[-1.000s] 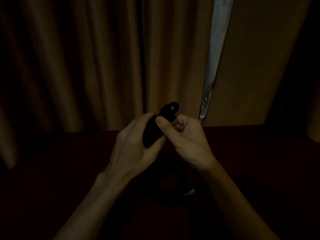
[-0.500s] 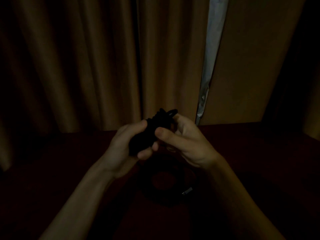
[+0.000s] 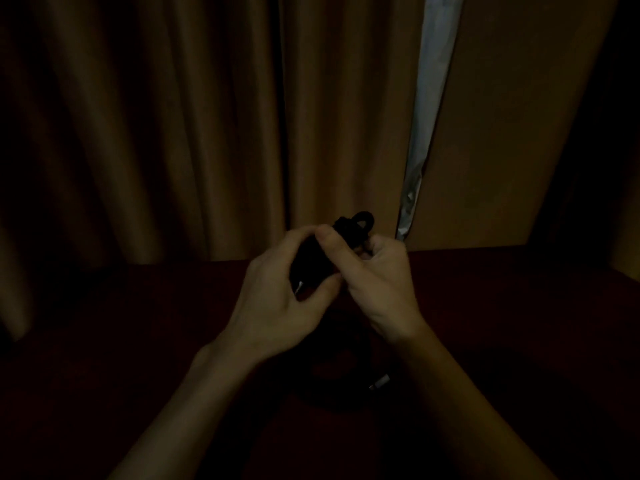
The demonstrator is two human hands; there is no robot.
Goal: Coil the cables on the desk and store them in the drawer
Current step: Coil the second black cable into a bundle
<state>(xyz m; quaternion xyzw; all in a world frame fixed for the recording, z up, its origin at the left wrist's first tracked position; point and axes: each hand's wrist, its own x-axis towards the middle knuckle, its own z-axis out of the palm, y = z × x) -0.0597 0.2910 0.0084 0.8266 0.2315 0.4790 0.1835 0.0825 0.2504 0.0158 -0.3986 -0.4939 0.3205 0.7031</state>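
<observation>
The scene is very dark. Both hands hold a small black cable bundle point(image 3: 313, 261) above the dark red desk point(image 3: 502, 306). My left hand point(image 3: 277, 306) wraps around the bundle's lower part, where a bright metal plug tip point(image 3: 299, 286) shows. My right hand point(image 3: 374, 275) pinches the upper part, and a black loop point(image 3: 363, 219) sticks out above its fingers. A second black cable point(image 3: 339, 379) lies coiled on the desk below the hands, with a pale plug point(image 3: 380, 382) at its right side.
Brown curtains point(image 3: 173, 133) hang right behind the desk, with a narrow pale gap point(image 3: 429, 109) right of centre. The desk's right edge point(image 3: 620, 275) runs diagonally at the far right. No drawer is visible.
The left hand has turned so that its back faces up and the plug tip shows. The right thumb has slid up over the bundle, and the loop stands higher.
</observation>
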